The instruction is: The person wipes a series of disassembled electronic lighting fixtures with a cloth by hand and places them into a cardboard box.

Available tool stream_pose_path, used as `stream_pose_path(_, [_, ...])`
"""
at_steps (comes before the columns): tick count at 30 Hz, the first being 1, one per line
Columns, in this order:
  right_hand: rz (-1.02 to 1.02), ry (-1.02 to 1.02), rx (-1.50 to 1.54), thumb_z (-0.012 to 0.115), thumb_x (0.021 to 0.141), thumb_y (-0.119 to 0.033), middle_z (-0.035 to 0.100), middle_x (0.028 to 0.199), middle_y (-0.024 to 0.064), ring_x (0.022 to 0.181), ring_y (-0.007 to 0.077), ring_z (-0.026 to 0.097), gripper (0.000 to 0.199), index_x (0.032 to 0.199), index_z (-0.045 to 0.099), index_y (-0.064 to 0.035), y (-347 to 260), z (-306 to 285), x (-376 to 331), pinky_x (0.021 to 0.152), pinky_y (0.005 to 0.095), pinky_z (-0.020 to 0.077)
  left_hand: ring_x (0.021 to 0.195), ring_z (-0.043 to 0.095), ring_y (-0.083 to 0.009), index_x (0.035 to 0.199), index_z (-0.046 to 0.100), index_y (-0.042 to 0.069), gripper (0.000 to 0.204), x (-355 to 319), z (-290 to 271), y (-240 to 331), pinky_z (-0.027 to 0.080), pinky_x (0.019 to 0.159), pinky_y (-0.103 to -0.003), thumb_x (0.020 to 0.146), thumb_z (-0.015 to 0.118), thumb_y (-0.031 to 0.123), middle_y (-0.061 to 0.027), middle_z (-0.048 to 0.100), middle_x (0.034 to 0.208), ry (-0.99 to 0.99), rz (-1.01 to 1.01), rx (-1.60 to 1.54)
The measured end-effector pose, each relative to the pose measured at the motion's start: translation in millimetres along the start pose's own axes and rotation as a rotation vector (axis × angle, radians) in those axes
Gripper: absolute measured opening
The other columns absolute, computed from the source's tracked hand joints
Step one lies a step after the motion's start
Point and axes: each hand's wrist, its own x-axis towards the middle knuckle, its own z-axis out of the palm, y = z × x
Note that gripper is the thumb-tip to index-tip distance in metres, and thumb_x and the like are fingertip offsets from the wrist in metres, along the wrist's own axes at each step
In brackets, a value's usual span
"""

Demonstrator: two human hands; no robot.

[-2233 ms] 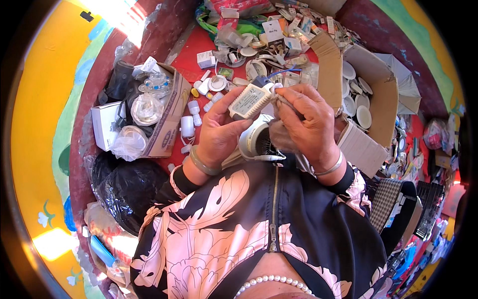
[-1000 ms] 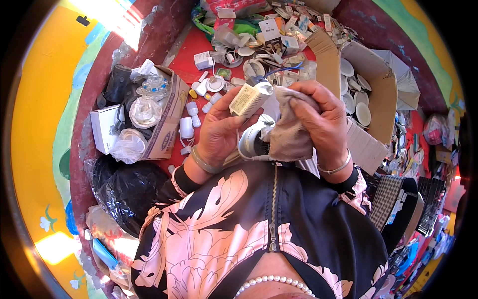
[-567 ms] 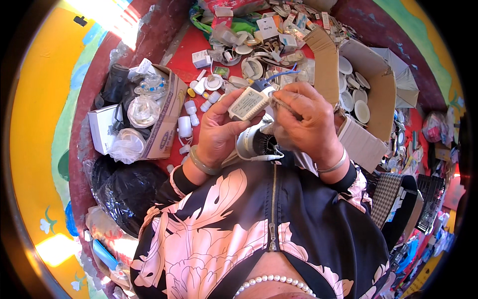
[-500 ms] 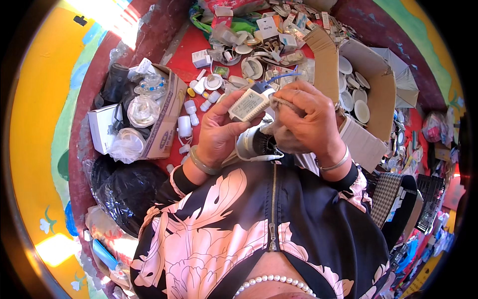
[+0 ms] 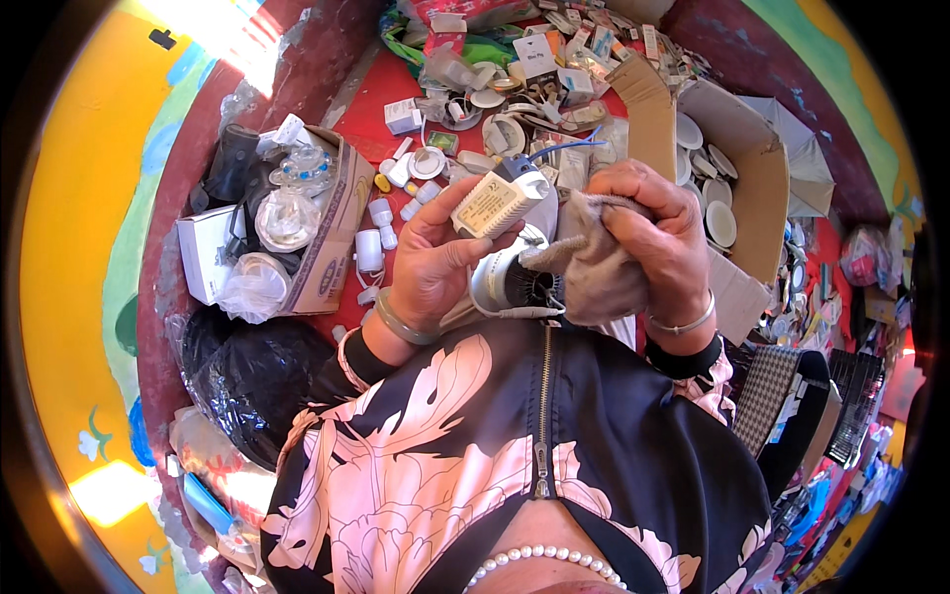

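Between the thumb and fingers of my left hand (image 5: 442,252) is a small white LED driver box (image 5: 492,204) with a printed label. A dark connector and blue wires (image 5: 564,147) stick out from its far end. My right hand (image 5: 661,230) grips a bunched grey-brown cloth (image 5: 601,265), which hangs just right of the driver box, apart from it. Below both hands, close to my body, lies a white lamp fitting (image 5: 498,282) with a dark finned inside; the cloth partly covers it.
A carton (image 5: 341,223) of lamp parts stands at left, above a black plastic bag (image 5: 247,371). At right, another carton (image 5: 757,188) holds white round discs. Loose white bulbs (image 5: 369,249) lie on the red surface. Mixed lamp parts and small boxes (image 5: 403,116) are heaped at the far side.
My right hand has moved right with the cloth, away from the driver box, baring its far end and blue wires. The left hand has barely moved.
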Motion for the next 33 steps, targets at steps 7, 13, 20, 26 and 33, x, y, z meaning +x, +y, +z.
stream_pose_path(7, [-0.332, 0.108, -0.493, 0.058, 0.073, 0.003, 0.062, 0.085, 0.0127, 0.072, 0.0218, 0.062, 0.017, 0.088, 0.066, 0.0010, 5, 29, -2, 0.062, 0.0293, 0.0484, 0.112, 0.054, -0.0299, 0.131, 0.041, 0.001, 0.060, 1, 7, 0, 0.045, 0.096, -0.041, 0.076, 0.063, -0.007, -0.0176, 0.052, 0.124, -0.026, 0.002, 0.020])
stream_pose_path(13, [0.003, 0.038, -0.317, 0.058, 0.075, -0.003, 0.062, 0.085, 0.0089, 0.071, 0.0170, 0.060, 0.017, 0.091, 0.064, 0.0013, 13, 19, -2, 0.063, 0.0269, 0.0473, 0.109, 0.056, -0.0286, 0.130, 0.041, -0.001, 0.060, 0, 13, 0, 0.045, 0.096, -0.040, 0.075, 0.064, -0.006, -0.0172, 0.054, 0.121, 0.021, -0.002, 0.242])
stream_pose_path(20, [-0.096, 0.185, -0.263, 0.058, 0.076, -0.001, 0.061, 0.087, 0.0088, 0.076, 0.0163, 0.058, 0.016, 0.092, 0.060, 0.0007, 13, 23, -2, 0.068, 0.0282, 0.0470, 0.110, 0.055, -0.0243, 0.131, 0.039, -0.003, 0.058, 7, 17, -5, 0.043, 0.097, -0.034, 0.078, 0.062, -0.010, -0.0149, 0.052, 0.122, 0.090, 0.064, 0.425])
stream_pose_path(26, [-0.541, -0.038, -0.540, 0.059, 0.072, 0.002, 0.057, 0.084, 0.0136, 0.075, 0.0300, 0.058, 0.017, 0.089, 0.059, -0.0020, 25, 57, -3, 0.065, 0.0373, 0.0485, 0.111, 0.051, -0.0172, 0.132, 0.038, -0.002, 0.060, 3, 13, -11, 0.042, 0.096, -0.030, 0.078, 0.062, -0.011, -0.0102, 0.050, 0.124, 0.020, 0.101, 0.785])
stream_pose_path(33, [-0.501, 0.019, -0.649, 0.059, 0.071, 0.004, 0.058, 0.084, 0.0120, 0.076, 0.0295, 0.059, 0.018, 0.088, 0.060, -0.0024, 21, 45, 2, 0.065, 0.0366, 0.0482, 0.115, 0.048, -0.0164, 0.132, 0.040, -0.002, 0.059, 5, 14, -8, 0.040, 0.097, -0.030, 0.077, 0.060, -0.011, -0.0098, 0.051, 0.124, -0.006, 0.106, 0.729])
